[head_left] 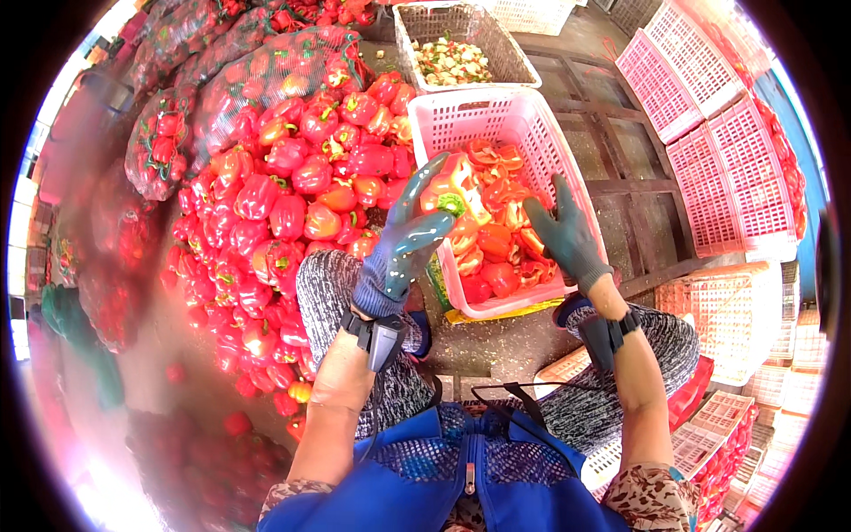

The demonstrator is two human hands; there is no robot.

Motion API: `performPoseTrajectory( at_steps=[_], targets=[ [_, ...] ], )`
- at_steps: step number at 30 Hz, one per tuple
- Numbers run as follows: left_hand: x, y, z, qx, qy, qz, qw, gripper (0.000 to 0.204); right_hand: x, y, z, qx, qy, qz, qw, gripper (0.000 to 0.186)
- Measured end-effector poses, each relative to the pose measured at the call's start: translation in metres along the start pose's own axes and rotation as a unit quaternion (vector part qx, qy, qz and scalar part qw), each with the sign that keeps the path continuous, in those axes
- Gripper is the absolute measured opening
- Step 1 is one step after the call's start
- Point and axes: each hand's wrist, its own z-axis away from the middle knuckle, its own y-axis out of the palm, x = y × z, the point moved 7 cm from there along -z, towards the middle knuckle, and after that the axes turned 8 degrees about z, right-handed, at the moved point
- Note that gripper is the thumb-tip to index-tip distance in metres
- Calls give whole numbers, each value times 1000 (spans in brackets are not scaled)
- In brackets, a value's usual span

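Note:
My left hand (408, 235), in a dark, wet-spotted glove, holds a cut red pepper (456, 182) with pale flesh and a green stem between thumb and fingers. It is over the left side of a pink slotted crate (437, 121) containing cut red and orange pepper pieces (501, 244). My right hand (563, 230), also gloved, is over the crate's right side, fingers apart and holding nothing. A large pile of whole red peppers (288, 217) lies left of the crate, beside my left hand and leg.
A pale bin (417, 22) with pepper trimmings stands behind the pink crate. Mesh sacks of peppers (257, 80) lie at the upper left. Stacked pink crates (736, 177) line the right, over dark pallet slats (612, 184). More crates (714, 324) are at the lower right.

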Motion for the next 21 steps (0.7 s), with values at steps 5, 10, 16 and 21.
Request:
performPoseTrajectory(
  at_steps=[5,10,16,21],
  targets=[
    [12,5,-6,-3,32,-73,997,80,80,-7,42,122,-3,-281,952,49],
    [36,8,-13,-4,-6,-86,996,82,80,10,52,194,31,-296,935,36],
    [59,22,-3,19,-105,40,993,74,61,24,45,240,40,-302,922,20],
    [47,37,7,9,-152,45,987,75,57,19,50,266,46,-308,912,15]
  ],
)
